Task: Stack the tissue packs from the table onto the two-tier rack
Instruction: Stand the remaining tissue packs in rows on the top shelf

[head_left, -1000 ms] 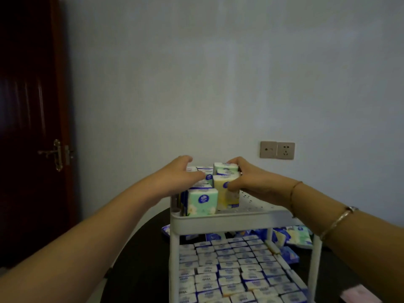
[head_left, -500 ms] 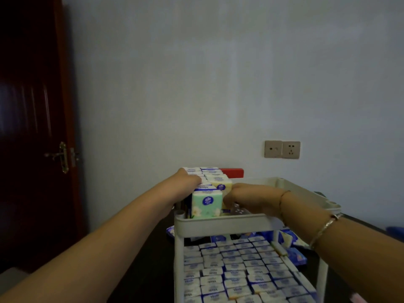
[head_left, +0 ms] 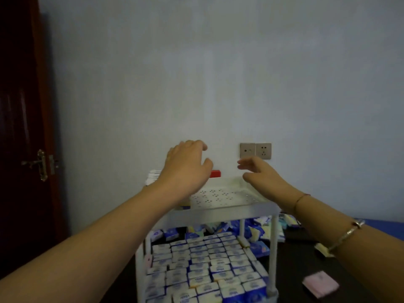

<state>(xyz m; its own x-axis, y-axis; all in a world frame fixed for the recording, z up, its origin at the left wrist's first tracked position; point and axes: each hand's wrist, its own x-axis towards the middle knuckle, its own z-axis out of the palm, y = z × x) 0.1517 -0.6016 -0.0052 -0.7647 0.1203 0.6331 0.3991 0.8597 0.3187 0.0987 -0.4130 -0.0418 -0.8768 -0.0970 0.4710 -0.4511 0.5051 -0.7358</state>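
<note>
The white two-tier rack (head_left: 220,212) stands on a dark table. Its lower tier is packed with several rows of tissue packs (head_left: 203,265). On the upper tier, the packs at the left (head_left: 153,177) are mostly hidden behind my left arm; the perforated shelf floor (head_left: 218,196) shows bare to the right. My left hand (head_left: 185,165) hovers above the upper tier's left side, fingers relaxed, holding nothing. My right hand (head_left: 260,173) hovers above the tier's right side, fingers spread, empty. More loose tissue packs (head_left: 258,232) lie on the table behind the rack.
A pink pack (head_left: 320,284) lies on the dark table at lower right. A red object (head_left: 215,173) sits behind the rack. A dark wooden door (head_left: 21,149) stands at left; wall sockets (head_left: 255,150) are on the wall behind.
Both hands have let go of the packs on the upper tier and lifted up and apart. The view has shifted, showing the bare right part of the shelf.
</note>
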